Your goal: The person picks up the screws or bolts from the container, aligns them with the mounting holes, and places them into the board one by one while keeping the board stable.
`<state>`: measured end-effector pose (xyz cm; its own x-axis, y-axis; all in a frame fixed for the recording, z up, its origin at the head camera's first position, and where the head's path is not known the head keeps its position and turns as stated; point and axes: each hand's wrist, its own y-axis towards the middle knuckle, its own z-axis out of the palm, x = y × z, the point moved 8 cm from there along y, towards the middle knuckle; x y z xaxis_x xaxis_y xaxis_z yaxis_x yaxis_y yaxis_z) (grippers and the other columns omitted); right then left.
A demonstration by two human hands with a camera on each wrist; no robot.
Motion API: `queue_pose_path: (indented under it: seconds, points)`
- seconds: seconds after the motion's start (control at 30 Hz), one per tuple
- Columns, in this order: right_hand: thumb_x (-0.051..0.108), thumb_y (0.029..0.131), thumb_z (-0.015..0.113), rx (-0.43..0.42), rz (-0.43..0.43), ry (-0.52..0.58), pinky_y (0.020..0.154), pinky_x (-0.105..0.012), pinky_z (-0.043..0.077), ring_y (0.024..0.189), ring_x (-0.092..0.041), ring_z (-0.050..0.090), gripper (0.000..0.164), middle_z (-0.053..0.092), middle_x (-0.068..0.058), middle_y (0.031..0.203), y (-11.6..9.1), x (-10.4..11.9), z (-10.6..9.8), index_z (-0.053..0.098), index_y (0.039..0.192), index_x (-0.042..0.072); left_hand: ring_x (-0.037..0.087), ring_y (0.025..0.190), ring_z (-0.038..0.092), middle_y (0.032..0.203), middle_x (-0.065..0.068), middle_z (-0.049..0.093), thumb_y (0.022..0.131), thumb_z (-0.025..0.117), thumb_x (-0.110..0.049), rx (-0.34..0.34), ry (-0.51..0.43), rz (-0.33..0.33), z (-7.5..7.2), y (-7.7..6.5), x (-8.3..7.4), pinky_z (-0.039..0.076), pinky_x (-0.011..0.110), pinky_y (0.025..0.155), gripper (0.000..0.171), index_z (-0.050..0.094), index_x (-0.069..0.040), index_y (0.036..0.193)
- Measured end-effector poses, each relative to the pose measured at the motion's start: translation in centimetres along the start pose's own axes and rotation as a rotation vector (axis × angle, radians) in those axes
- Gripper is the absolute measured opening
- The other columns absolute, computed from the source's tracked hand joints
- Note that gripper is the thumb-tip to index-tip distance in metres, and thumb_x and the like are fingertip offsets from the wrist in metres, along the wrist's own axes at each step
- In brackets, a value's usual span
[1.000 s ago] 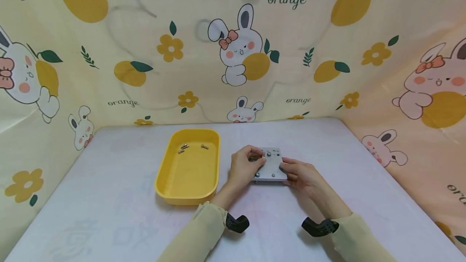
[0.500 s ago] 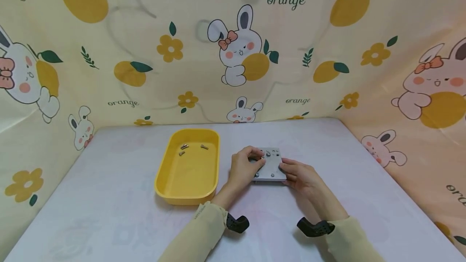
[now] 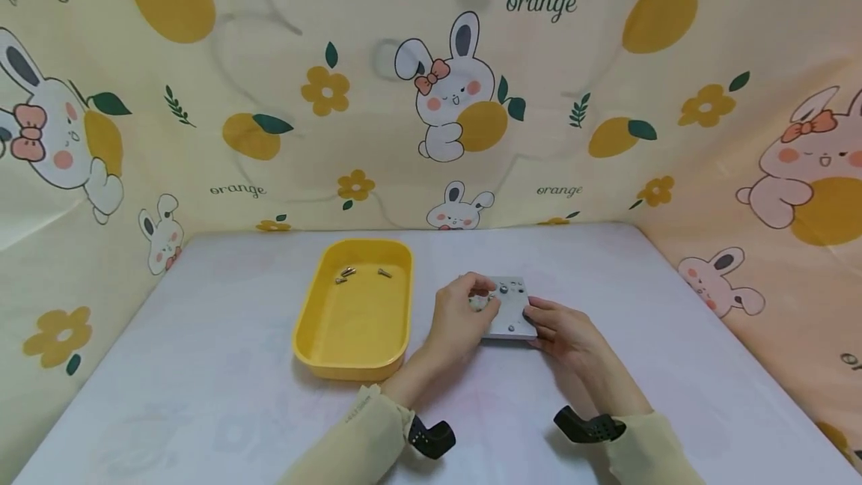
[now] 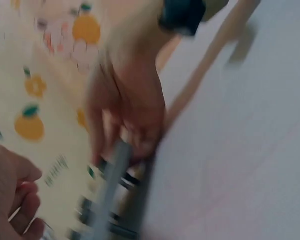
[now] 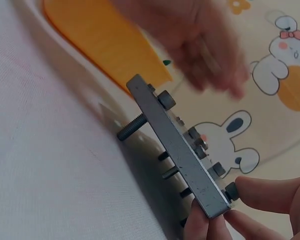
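Observation:
My right hand (image 3: 564, 329) grips the right edge of a grey metal plate (image 3: 506, 314), holding it above the table. In the right wrist view, the plate (image 5: 177, 145) appears edge-on; bolts (image 5: 165, 100) have their heads on its upper face, and threaded ends stick out underneath. One right finger touches a bolt head (image 5: 231, 191) at the near corner, while other fingers support the plate from below. My left hand (image 3: 465, 313) hovers over the plate's left side with loosely bent fingers, nothing visible in them. It looks blurred and apart from the plate in the right wrist view.
Left of the hands stands a yellow tray (image 3: 353, 335) with several loose screws (image 3: 346, 272) near its far end. The white table (image 3: 222, 365) extends around it, backed by a printed cloth (image 3: 377, 118) with rabbits and oranges.
My left hand has come up off the plate, where its fingertips were at a screw near the left edge. My right hand keeps its grip. The head view has shifted slightly.

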<state>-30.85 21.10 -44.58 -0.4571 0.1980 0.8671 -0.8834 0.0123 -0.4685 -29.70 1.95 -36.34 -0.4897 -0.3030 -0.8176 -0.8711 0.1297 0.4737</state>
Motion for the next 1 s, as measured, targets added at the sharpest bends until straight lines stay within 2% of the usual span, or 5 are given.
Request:
queue_pose_path:
  seconds: [0.13,0.27,0.63,0.83,1.0]
  points:
    - [0.011,0.094,0.068,0.008,0.000,-0.005,0.082,-0.033,0.053,0.096,-0.015,0.064,0.058,0.063,-0.008,0.123,0.1,0.0,0.2,0.045,0.146,0.003,0.013,0.095,0.061,0.099,-0.005,0.068,0.089,0.073,-0.009,0.088,0.002,0.066,-2.4,-0.6,-3.4,0.050,0.030,0.087,0.016,0.069,-0.010,0.104]
    - [0.012,0.093,0.069,0.006,0.000,-0.008,0.084,-0.034,0.053,0.095,-0.017,0.065,0.057,0.067,-0.007,0.114,0.4,-0.1,0.3,0.046,0.145,0.004,0.012,0.096,0.061,0.103,-0.004,0.068,0.090,0.073,-0.016,0.126,0.003,-0.015,-6.1,-0.3,-3.9,0.051,0.031,0.087,0.017,0.069,-0.012,0.106]
    - [0.012,0.094,0.068,0.023,-0.026,-0.044,0.076,-0.031,0.053,0.090,-0.016,0.067,0.058,0.071,-0.004,0.104,0.1,-0.1,-0.2,0.044,0.146,0.002,0.020,0.099,0.063,0.108,0.008,0.067,0.091,0.072,-0.014,0.020,0.121,-0.240,-17.0,1.3,4.1,0.052,0.035,0.088,0.025,0.065,-0.004,0.113]
    - [0.012,0.094,0.068,0.023,-0.017,-0.042,0.077,-0.032,0.054,0.090,-0.017,0.067,0.058,0.071,-0.005,0.103,0.1,0.0,-0.1,0.043,0.146,0.002,0.024,0.100,0.064,0.110,0.011,0.067,0.091,0.072,-0.013,0.020,0.140,-0.387,-18.5,0.9,7.1,0.053,0.035,0.086,0.029,0.065,0.000,0.117]
    - [0.012,0.093,0.069,0.005,-0.002,-0.022,0.080,-0.033,0.055,0.092,-0.018,0.068,0.058,0.071,-0.006,0.106,0.0,-0.1,-0.2,0.045,0.146,0.003,0.024,0.100,0.064,0.113,0.014,0.067,0.092,0.070,-0.011,0.036,0.077,-0.398,-18.4,1.5,8.0,0.053,0.038,0.085,0.028,0.065,0.000,0.117]
